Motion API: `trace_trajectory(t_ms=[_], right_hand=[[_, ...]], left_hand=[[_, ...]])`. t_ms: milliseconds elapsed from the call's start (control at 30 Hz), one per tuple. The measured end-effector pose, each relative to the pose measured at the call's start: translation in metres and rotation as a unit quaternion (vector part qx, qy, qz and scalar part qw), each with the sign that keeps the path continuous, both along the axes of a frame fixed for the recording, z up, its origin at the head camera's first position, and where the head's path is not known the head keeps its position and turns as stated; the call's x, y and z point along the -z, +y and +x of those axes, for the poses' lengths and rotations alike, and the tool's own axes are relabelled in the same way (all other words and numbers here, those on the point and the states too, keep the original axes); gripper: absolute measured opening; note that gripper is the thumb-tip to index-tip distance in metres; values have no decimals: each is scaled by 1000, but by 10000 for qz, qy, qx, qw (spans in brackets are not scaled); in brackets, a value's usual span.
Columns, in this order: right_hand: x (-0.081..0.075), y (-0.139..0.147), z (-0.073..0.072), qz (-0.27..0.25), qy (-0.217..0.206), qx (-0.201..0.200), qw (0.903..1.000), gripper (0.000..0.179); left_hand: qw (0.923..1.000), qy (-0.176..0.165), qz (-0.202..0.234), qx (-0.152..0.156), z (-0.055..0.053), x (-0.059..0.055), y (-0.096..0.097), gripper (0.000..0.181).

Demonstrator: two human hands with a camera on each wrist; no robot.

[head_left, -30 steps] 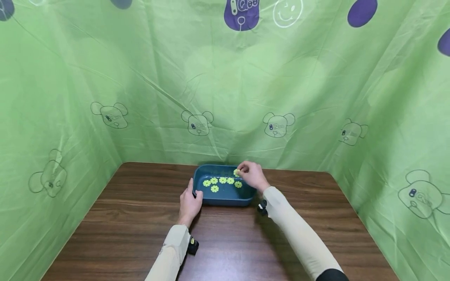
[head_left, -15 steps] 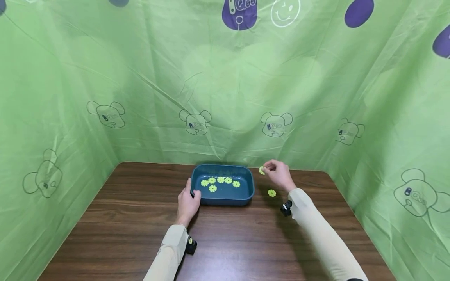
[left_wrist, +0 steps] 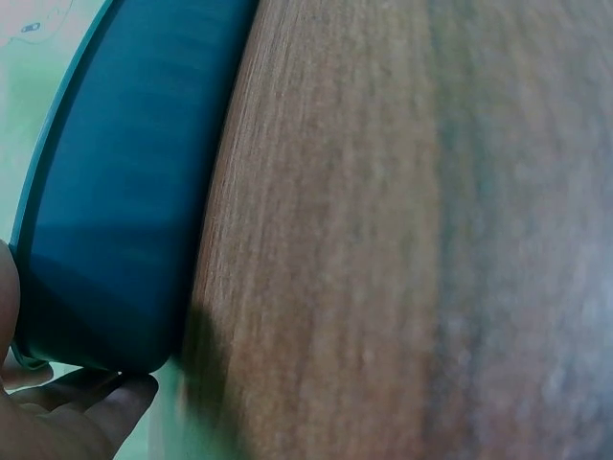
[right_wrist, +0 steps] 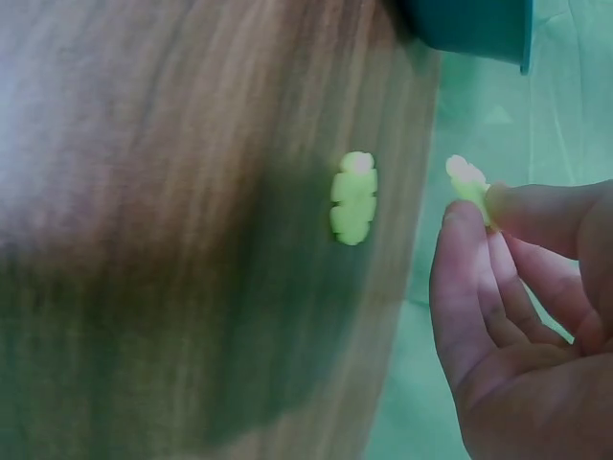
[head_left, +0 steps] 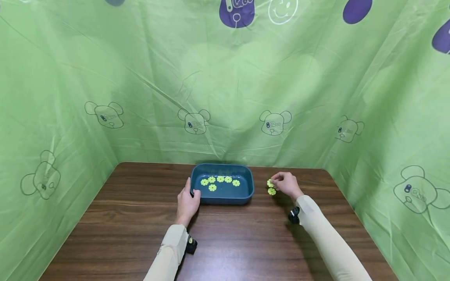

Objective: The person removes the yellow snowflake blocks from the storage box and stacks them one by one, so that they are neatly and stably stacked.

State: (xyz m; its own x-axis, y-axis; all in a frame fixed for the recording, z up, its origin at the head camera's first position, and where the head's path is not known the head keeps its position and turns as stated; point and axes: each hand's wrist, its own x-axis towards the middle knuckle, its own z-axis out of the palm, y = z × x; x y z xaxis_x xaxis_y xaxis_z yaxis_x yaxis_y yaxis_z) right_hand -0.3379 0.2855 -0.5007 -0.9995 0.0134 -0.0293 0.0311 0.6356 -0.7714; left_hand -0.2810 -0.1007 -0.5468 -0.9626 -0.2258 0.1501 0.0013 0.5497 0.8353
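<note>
A dark blue plastic bin [head_left: 226, 196] stands at the back of the table, with several yellow-green flower-shaped discs [head_left: 220, 179] lying in it. My left hand [head_left: 187, 203] grips the bin's left front corner, thumb at the rim; in the left wrist view its fingers [left_wrist: 123, 402] reach beneath the bin wall [left_wrist: 115, 201]. To the right of the bin, my right hand [head_left: 286, 184] pinches one flower-shaped disc [right_wrist: 465, 177] between thumb and forefinger, above the tabletop. Another such disc [right_wrist: 354, 198] lies flat on the wood just in front of it.
The brown wood-grain table [head_left: 225, 242] runs up to a green printed curtain [head_left: 232, 144] behind the bin. More green curtain closes off both sides. Each wrist carries a small black camera.
My right hand has carried the disc from over the bin's right side out to the right, then lowered it near the disc on the table. The left hand keeps its hold.
</note>
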Motion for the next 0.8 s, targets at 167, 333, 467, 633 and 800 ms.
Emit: trace_trajectory(t_ms=[167,333,467,633,800], right_hand=[[14,7,-1,-444,-443,112,9980,23],[24,15,-1,-467,-622,136,9969,25],[26,18,0,-485,-691,166,9963,26],[28,20,-1,-623,-826,197,9944,27],[30,19,-1,-712,-818,184,9939,27]], left_hand=[[10000,-19,-15,-23,-1,0,0,66],[10000,-35,-11,-26,0,0,0,66],[10000,-61,-19,-33,0,0,0,66],[10000,-70,-5,-47,0,1,0,66],[10000,20,13,-72,-1,2,0,66]])
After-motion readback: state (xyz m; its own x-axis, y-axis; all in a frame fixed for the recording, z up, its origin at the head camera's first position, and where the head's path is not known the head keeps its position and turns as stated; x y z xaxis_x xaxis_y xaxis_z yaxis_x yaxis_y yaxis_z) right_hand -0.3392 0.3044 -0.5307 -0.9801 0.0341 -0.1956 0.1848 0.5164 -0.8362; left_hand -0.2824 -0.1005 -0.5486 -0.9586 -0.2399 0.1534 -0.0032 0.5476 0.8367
